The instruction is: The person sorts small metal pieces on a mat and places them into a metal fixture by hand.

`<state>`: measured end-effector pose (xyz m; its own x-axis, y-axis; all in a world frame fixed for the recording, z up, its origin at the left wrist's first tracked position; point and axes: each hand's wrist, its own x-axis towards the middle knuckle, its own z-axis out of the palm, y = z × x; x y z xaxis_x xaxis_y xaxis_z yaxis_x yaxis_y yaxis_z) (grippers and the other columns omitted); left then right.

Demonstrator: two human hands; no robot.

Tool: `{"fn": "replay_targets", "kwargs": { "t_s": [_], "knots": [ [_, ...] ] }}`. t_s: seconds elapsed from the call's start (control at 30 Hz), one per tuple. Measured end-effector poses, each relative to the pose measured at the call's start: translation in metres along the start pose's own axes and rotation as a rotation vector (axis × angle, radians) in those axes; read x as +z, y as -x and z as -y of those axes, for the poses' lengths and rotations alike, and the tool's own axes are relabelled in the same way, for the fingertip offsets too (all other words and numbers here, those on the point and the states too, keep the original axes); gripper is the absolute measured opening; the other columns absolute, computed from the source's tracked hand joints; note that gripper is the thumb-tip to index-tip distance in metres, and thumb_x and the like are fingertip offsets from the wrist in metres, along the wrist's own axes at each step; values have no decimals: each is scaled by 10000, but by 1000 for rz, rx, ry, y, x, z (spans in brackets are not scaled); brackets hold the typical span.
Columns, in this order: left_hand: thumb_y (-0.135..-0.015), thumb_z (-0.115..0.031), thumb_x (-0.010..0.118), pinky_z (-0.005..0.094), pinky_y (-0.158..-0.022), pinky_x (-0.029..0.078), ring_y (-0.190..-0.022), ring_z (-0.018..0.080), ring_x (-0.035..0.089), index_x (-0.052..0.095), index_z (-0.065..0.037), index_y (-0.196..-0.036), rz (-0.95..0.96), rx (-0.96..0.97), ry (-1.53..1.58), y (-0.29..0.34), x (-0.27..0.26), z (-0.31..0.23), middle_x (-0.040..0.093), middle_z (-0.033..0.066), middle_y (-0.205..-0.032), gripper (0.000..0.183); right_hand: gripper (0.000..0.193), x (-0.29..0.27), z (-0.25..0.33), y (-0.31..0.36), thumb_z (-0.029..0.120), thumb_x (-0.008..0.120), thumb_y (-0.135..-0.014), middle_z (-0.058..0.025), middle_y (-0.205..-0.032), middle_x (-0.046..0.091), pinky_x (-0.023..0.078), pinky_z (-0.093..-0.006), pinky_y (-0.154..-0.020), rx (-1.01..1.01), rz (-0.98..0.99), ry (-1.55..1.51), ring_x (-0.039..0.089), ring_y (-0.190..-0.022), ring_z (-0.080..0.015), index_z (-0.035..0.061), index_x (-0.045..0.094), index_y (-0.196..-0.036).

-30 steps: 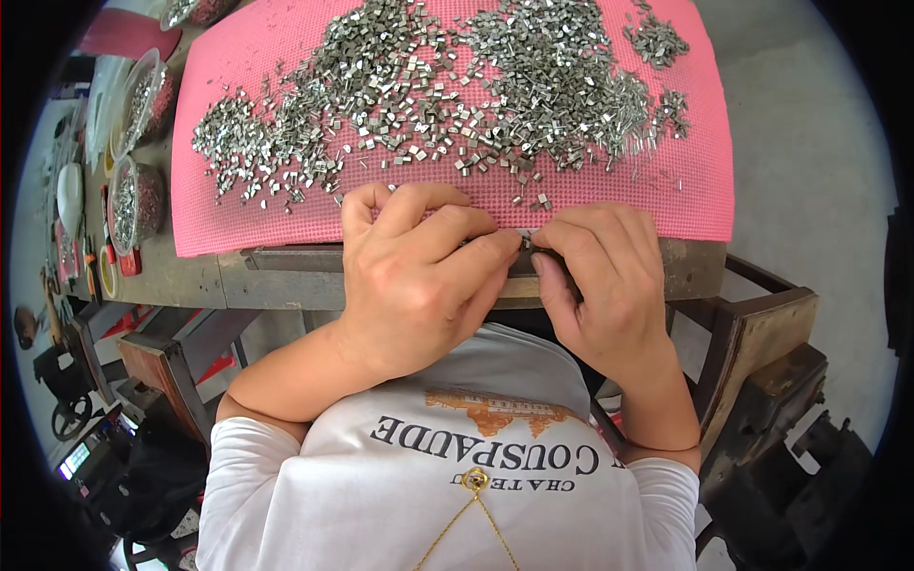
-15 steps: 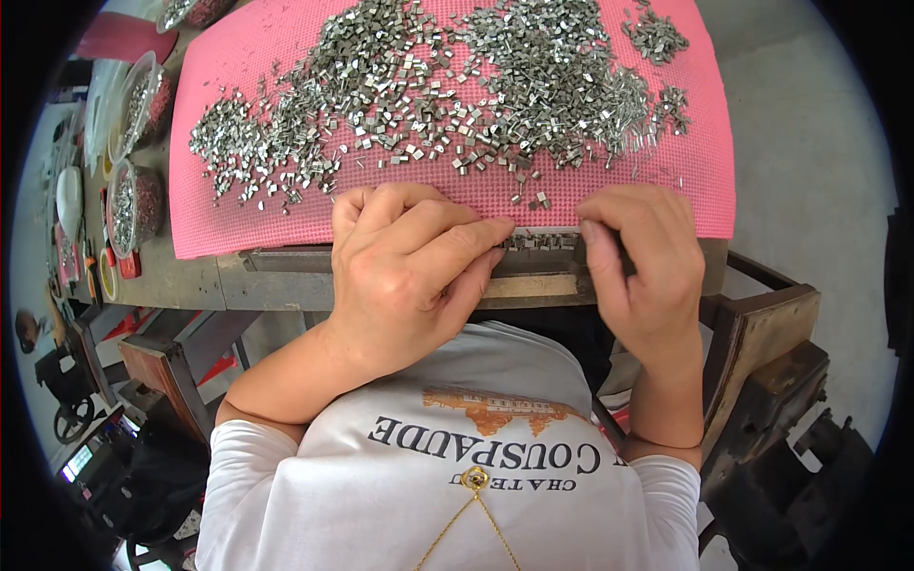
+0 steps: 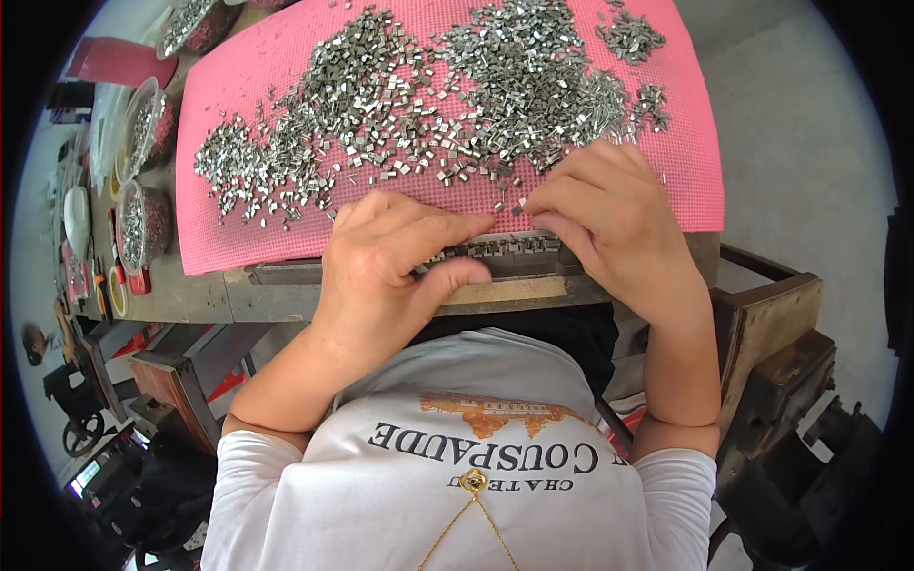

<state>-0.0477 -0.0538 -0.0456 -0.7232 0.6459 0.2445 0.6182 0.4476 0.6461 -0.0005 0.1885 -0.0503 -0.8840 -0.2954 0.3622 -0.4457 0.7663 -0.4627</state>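
My left hand (image 3: 376,252) lies over a dark metal rail (image 3: 290,273) at the bench's front edge. Its thumb and forefinger are spread apart on either side of a row of small metal pieces (image 3: 514,246) lined up along the rail. Just right of that, the thumb and forefinger of my right hand (image 3: 619,228) close around a small metal piece (image 3: 519,210) at the near edge of the pink mat (image 3: 219,243). Beyond both hands, a broad heap of small silvery metal pieces (image 3: 505,81) covers much of the mat.
Clear plastic tubs (image 3: 145,228) of metal pieces stand along the left side, near a roll of tape (image 3: 118,290) and red-handled tools (image 3: 138,282). A smaller pile of metal pieces (image 3: 632,38) sits at the far right of the mat. Below the bench's right end is a wooden-topped frame (image 3: 776,300).
My right hand has moved left and farther onto the mat, its fingers closing at a metal piece. My left thumb and forefinger have parted, uncovering more of the row.
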Motion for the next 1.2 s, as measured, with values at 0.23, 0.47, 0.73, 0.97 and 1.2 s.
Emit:
{"fn": "replay_targets", "kwargs": {
  "t_s": [0.23, 0.47, 0.73, 0.97, 1.2],
  "knots": [
    [-759, -97, 842, 378, -812, 474, -866, 238, 628, 805, -115, -951, -10, 171, -143, -30, 3, 8, 731, 16, -888, 197, 140, 0, 6, -8, 58, 755, -826, -81, -894, 595, 439, -427, -783, 14, 69, 117, 576, -866, -303, 46, 657, -924],
    [-775, -118, 816, 397, -815, 436, -898, 240, 597, 765, -143, -889, 77, 274, -255, -45, 11, 10, 658, -6, -886, 127, 136, 0, 18, 4, 18, 698, -868, -119, -934, 595, 439, -424, -797, 97, -20, 33, 577, -895, -325, 23, 630, -985],
    [-765, -144, 828, 377, -806, 419, -872, 215, 600, 750, -151, -854, -14, 282, -334, -37, 9, 7, 648, -22, -839, 119, 112, 3, 37, 21, -15, 650, -869, -133, -942, 628, 459, -443, -799, 175, -58, 0, 594, -901, -342, 14, 626, -975],
    [-762, -151, 839, 376, -801, 414, -863, 204, 610, 760, -154, -871, -26, 303, -370, -35, 7, 7, 662, -26, -833, 135, 140, 4, 45, 23, -19, 714, -810, -114, -913, 667, 476, -432, -788, 152, -88, 130, 633, -856, -323, 12, 672, -940],
    [-727, -112, 841, 380, -783, 417, -851, 209, 642, 747, -124, -869, -37, 290, -160, -28, 13, -8, 696, -3, -841, 170, 194, 6, 39, 28, -9, 730, -756, -94, -940, 702, 474, -399, -778, 120, -200, 72, 664, -863, -280, 19, 698, -945]
  ]
}}
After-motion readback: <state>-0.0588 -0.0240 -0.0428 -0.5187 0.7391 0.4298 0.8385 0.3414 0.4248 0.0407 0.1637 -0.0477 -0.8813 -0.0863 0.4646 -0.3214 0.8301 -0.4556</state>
